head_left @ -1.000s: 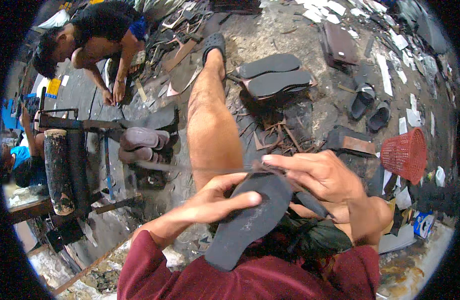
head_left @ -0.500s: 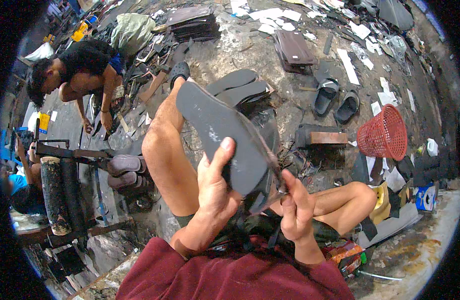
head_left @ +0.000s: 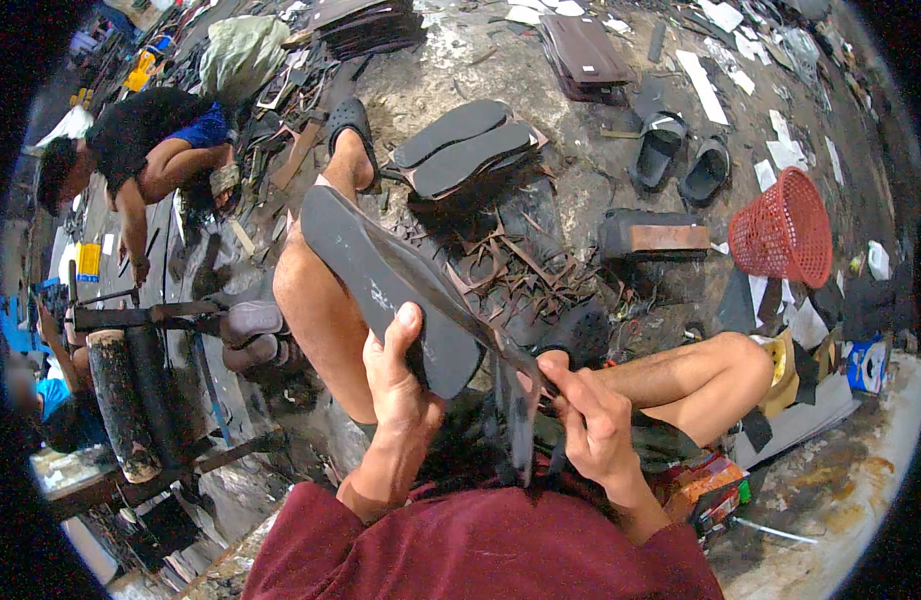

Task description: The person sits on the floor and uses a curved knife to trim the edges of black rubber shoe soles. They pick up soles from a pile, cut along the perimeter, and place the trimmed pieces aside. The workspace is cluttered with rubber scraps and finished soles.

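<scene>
A dark grey shoe sole [head_left: 376, 275] with pale scuffs slants across my lap. My left hand [head_left: 401, 390] grips it near the heel, thumb on the flat face and fingers hidden beneath. With thumb and forefinger my right hand [head_left: 593, 415] pinches a thin dark strip of sheet [head_left: 516, 375], which runs along the sole's right edge and hangs loose past the heel. Whether that hand also holds a tool cannot be made out. Beyond lies a stack of similar soles [head_left: 471, 150], with brown sheet showing around their edges.
Cut scraps [head_left: 511, 265] are heaped between my legs. To the right are a red plastic basket [head_left: 781, 230], a dark block with a brown face [head_left: 661, 237] and a pair of slides [head_left: 661, 150]. Brown sheets [head_left: 586, 60] are stacked farther off. A co-worker [head_left: 151, 130] crouches at left, near a roller machine [head_left: 121, 400].
The sole has swung down and left with my left hand. The strip now stands away from its edge, pulled by my right hand. My view has shifted, uncovering the scraps and stacked soles.
</scene>
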The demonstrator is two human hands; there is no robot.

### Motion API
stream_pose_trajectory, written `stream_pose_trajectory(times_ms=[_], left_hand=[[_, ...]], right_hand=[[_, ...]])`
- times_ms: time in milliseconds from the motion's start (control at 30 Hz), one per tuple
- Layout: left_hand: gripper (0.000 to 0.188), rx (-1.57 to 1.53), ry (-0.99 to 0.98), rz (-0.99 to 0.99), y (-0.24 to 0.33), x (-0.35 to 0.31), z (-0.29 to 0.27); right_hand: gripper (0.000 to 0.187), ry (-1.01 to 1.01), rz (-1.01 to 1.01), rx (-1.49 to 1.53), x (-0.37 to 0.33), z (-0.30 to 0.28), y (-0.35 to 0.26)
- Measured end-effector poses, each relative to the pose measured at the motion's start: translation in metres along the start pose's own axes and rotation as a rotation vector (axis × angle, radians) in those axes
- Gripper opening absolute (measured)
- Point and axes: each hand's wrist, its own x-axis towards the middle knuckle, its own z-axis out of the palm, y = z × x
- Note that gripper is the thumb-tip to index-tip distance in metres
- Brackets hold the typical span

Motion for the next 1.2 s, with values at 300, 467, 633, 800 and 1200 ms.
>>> stream_pose_trajectory(times_ms=[300, 467, 633, 800, 1200], left_hand=[[0.046, 0.077, -0.071, 0.041, 0.005, 0.004, -0.022], [0.042, -0.051, -0.138, 0.014, 0.013, 0.002, -0.030], [0.047, 0.074, -0.124, 0.012, 0.019, 0.000, -0.028], [0.038, 0.041, -0.139, -0.013, 0.020, -0.004, -0.029], [0.041, 0.055, -0.127, -0.089, 0.023, -0.004, -0.042]], right_hand=[[0.048, -0.099, -0.041, 0.032, 0.070, 0.023, -0.002], [0.049, -0.139, -0.096, 0.087, 0.099, 0.035, -0.009], [0.049, -0.120, -0.153, 0.063, 0.119, 0.048, -0.010], [0.046, -0.166, -0.071, 0.214, 0.122, 0.059, -0.002], [0.038, -0.249, -0.017, 0.063, 0.035, -0.015, 0.032]])
